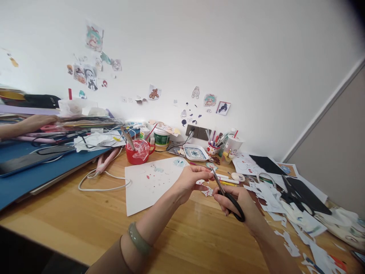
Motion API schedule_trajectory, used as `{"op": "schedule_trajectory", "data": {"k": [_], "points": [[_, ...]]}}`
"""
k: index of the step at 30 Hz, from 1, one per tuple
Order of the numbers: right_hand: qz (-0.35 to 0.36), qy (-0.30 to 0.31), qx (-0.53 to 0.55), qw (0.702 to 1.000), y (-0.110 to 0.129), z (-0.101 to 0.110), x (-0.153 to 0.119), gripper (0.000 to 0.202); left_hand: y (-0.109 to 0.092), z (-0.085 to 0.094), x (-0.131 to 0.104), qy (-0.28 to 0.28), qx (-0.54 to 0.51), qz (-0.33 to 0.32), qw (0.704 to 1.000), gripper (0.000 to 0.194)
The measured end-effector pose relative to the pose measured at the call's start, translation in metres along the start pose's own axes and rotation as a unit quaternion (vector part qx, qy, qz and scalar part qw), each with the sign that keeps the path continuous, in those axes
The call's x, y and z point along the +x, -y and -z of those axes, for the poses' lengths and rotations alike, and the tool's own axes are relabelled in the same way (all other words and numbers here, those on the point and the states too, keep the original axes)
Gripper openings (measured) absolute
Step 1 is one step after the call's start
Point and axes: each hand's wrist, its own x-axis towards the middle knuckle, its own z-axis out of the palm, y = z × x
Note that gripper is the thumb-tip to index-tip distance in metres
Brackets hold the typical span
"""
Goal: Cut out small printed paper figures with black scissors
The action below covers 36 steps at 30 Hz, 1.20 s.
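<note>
Over the middle of the wooden table, my right hand point(238, 201) grips black-handled scissors point(219, 183), its fingers in the loops and the blades pointing up and left. The blade tips meet the fingertips of my left hand point(191, 182), which are pinched together. Whatever they hold is too small to make out. Beneath and left of my left hand lies a white sheet point(142, 190) with small coloured cutouts on it. A cut paper scrap point(207, 191) shows on the table between my hands. Just behind them are several pens point(229, 180).
A red mug point(134, 156), a patterned square dish point(195, 152), a pen cup point(213, 149) and a lidded drink cup point(233, 146) stand along the wall. Paper scraps and larger scissors point(295, 192) cover the right side. Another person's hand point(42, 122) rests on the cluttered blue surface at left.
</note>
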Motion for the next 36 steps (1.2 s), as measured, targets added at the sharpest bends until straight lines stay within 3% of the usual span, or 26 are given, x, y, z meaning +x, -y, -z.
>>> {"op": "schedule_trajectory", "data": {"k": [36], "points": [[0.008, 0.011, -0.008, 1.000, -0.0018, 0.0013, -0.0024, 0.012, -0.0016, 0.0032, -0.0008, 0.022, 0.007, 0.003, 1.000, 0.019]]}}
